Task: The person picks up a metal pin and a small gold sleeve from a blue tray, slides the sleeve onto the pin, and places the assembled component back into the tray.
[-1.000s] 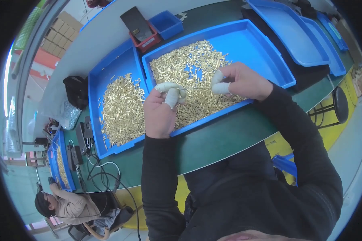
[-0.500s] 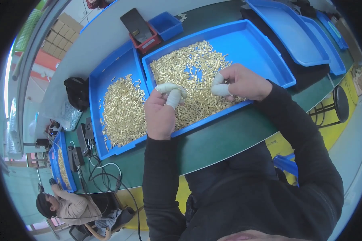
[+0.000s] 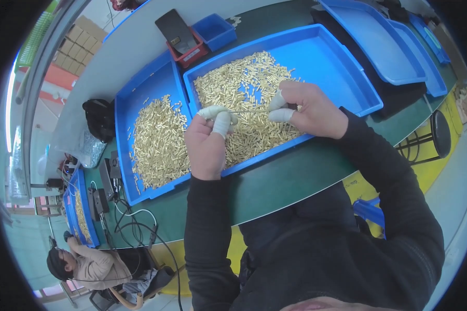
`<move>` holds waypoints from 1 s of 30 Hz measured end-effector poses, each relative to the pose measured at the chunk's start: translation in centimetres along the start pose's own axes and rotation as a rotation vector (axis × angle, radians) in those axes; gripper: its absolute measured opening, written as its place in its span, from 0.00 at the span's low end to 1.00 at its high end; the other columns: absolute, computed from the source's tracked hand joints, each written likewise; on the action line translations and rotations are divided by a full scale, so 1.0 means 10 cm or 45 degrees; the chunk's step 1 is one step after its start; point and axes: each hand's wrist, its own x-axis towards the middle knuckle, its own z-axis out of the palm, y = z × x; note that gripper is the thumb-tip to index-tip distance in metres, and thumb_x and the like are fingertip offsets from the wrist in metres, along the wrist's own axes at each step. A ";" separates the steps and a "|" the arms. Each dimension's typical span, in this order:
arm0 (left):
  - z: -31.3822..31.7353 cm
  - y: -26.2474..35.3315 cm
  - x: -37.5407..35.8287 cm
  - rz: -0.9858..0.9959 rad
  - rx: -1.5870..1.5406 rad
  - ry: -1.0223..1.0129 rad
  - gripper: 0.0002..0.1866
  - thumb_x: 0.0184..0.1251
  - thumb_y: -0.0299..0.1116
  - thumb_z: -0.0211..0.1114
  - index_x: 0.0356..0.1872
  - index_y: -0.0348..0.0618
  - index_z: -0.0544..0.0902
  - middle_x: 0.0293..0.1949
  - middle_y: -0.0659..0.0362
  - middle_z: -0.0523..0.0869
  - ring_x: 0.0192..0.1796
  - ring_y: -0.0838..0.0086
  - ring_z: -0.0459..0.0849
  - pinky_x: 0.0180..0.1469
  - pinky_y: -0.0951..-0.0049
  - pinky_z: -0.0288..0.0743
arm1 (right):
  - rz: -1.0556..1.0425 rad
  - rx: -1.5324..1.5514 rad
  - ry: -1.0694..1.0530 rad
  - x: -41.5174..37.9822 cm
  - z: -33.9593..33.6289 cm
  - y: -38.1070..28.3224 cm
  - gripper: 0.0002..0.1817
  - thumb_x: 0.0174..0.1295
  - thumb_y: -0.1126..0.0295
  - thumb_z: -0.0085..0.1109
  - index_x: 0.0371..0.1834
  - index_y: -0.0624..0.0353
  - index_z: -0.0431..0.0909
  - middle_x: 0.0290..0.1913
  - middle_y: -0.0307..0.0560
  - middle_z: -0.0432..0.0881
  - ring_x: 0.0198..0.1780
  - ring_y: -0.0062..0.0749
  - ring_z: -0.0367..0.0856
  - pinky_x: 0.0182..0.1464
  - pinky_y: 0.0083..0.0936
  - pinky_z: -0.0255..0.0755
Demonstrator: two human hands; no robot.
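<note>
Above the blue tray (image 3: 342, 78) at the middle of the green table (image 3: 296, 176), my left hand (image 3: 206, 142) and right hand (image 3: 308, 109) are raised side by side. Both wear white finger cots on the thumb and first fingers. My left hand is closed in a pinch on one end of a thin metal pin (image 3: 249, 112); my right hand is closed in a pinch on the other end. The pin runs nearly level between the two sets of fingertips, just above the brass parts (image 3: 238, 83). Whether any part is threaded on the pin I cannot tell.

The brass parts lie loose in a heap that covers the near and left portion of the tray; its far right corner is bare blue. A second blue tray (image 3: 145, 93) sits touching it on the left, with its own heap of brass parts (image 3: 158, 142). Beyond the two trays stand a small red bin (image 3: 191, 52) and a small blue bin (image 3: 215, 31). Further empty trays (image 3: 379, 46) are stacked at the right. Cables (image 3: 124, 212) trail over the left table edge. Another person (image 3: 85, 264) sits at the lower left.
</note>
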 end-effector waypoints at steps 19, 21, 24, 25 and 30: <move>-0.11 -0.13 0.05 -0.024 -0.340 -0.126 0.05 0.70 0.28 0.62 0.43 0.39 0.81 0.37 0.54 0.84 0.32 0.75 0.81 0.36 0.77 0.78 | 0.752 0.581 -0.291 0.13 -0.16 -0.27 0.05 0.60 0.76 0.62 0.26 0.55 0.81 0.24 0.40 0.80 0.23 0.20 0.74 0.28 0.18 0.72; -0.09 -0.11 0.03 -0.042 -0.357 -0.124 0.04 0.71 0.29 0.62 0.40 0.41 0.80 0.37 0.56 0.83 0.31 0.75 0.80 0.36 0.78 0.76 | 0.764 0.575 -0.324 0.12 -0.15 -0.27 0.05 0.62 0.76 0.62 0.28 0.56 0.82 0.26 0.40 0.81 0.25 0.22 0.75 0.30 0.19 0.72; -0.07 -0.10 0.03 -0.018 -0.340 -0.132 0.05 0.72 0.31 0.61 0.37 0.41 0.80 0.36 0.57 0.83 0.31 0.76 0.81 0.35 0.78 0.75 | 0.728 0.550 -0.318 0.11 -0.13 -0.24 0.05 0.61 0.75 0.63 0.28 0.56 0.82 0.26 0.39 0.82 0.24 0.20 0.75 0.29 0.17 0.71; -0.07 -0.09 0.02 -0.021 -0.337 -0.129 0.05 0.72 0.31 0.61 0.37 0.41 0.80 0.36 0.57 0.83 0.31 0.76 0.80 0.35 0.78 0.75 | 0.734 0.544 -0.321 0.10 -0.14 -0.23 0.04 0.61 0.74 0.63 0.28 0.56 0.82 0.27 0.39 0.82 0.24 0.20 0.76 0.29 0.17 0.72; -0.07 -0.09 0.02 -0.060 -0.324 -0.104 0.05 0.70 0.31 0.63 0.37 0.41 0.80 0.36 0.58 0.83 0.32 0.75 0.79 0.36 0.77 0.75 | 0.744 0.540 -0.302 0.11 -0.14 -0.25 0.05 0.61 0.75 0.63 0.27 0.56 0.82 0.25 0.40 0.82 0.23 0.20 0.75 0.28 0.17 0.72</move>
